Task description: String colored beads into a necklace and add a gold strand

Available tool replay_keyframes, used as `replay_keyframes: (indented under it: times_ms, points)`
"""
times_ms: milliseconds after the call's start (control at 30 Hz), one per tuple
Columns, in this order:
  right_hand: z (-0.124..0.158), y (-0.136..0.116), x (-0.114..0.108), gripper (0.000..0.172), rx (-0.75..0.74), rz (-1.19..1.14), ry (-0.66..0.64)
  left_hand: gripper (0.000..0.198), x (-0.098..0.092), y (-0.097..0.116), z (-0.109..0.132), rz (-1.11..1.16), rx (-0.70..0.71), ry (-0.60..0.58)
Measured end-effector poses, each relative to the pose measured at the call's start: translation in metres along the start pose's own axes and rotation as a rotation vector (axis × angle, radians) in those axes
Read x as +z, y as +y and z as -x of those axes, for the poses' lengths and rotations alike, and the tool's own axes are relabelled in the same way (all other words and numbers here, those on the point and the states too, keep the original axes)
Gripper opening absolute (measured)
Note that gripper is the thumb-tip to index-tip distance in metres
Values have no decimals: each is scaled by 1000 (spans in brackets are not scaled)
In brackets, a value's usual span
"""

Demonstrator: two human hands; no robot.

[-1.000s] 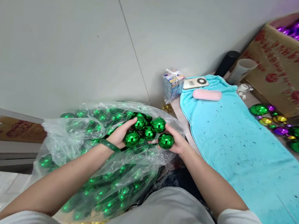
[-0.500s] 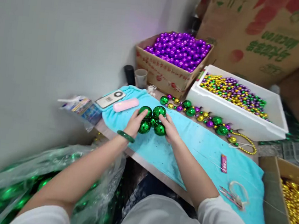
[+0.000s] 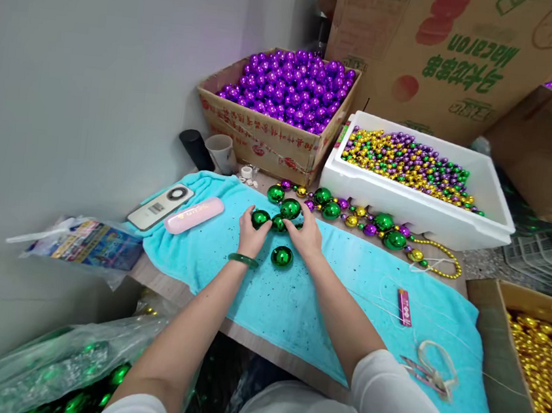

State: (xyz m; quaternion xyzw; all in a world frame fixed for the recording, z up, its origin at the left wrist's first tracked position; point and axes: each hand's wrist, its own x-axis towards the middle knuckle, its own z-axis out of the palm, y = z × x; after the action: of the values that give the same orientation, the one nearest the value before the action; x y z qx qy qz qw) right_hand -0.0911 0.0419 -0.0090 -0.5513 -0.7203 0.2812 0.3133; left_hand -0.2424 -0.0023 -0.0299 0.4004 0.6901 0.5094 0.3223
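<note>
Over the turquoise towel (image 3: 227, 293), my left hand (image 3: 251, 238) has its fingers curled round a shiny green ball bead (image 3: 260, 219). A dark green bangle (image 3: 243, 259) circles that wrist. My right hand (image 3: 308, 237) is closed at the same cluster, its thumb by a smaller green bead (image 3: 279, 223) and its fingers beside another large green bead (image 3: 290, 209). Part of one more green bead is hidden under the right hand. Nearer to me, a single green ball (image 3: 282, 256) lies on the towel, apart from both hands.
A beaded strand (image 3: 351, 221) lies along the towel's far edge. Behind stand a carton of purple beads (image 3: 263, 141) and a white foam box (image 3: 404, 203) of mixed beads. A pink case (image 3: 195, 216), a phone-like device (image 3: 160, 207), a small pink packet (image 3: 404, 307) and scissors (image 3: 428, 375) rest on the towel.
The green beads, held together in both hands before, now sit lower at the towel. One ball has come apart from the cluster and lies nearer to me. The view has shifted right.
</note>
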Motion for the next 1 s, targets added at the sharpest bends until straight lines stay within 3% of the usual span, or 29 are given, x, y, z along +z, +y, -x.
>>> replay_keyframes:
  times_ms: [100, 233, 333, 467, 600, 800, 1000]
  points:
    - [1, 15, -6, 61, -65, 20, -6, 88, -15, 6, 1, -208, 91, -37]
    - [-1, 28, -13, 55, -149, 32, -70, 119, -35, 7, 23, -465, 228, -308]
    - [-4, 28, -11, 51, -177, -23, -74, 134, -36, 1, 48, -623, 292, -424]
    - [-4, 19, 1, 47, -105, -129, 12, 133, -21, -7, 61, -708, 368, -342]
    - [-5, 10, 12, 44, 19, -223, 135, 125, -12, -11, 46, -692, 385, -220]
    - [-14, 10, 19, 51, 197, -364, 195, 118, -19, -14, 18, -585, 361, -192]
    - [-7, 17, 8, 55, 245, -470, 206, 114, -26, -6, 18, -496, 311, -142]
